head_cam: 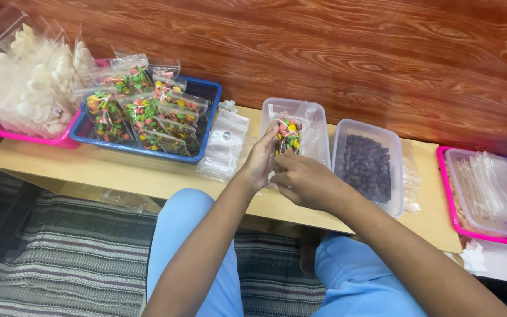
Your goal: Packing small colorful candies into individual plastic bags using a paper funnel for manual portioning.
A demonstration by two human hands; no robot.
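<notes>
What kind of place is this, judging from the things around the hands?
Probably a small home or shop corner for packing sweets by hand. Both hands hold a small clear bag of coloured candies over a low wooden table, a blue basket holds filled bags, and empty bags lie beside it.

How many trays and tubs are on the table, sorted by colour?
Pink trays: 2, one far left and one far right
Blue basket: 1
Clear tubs: 3, one behind the hands, one of dark pieces, one in the right pink tray
Total: 6
</notes>
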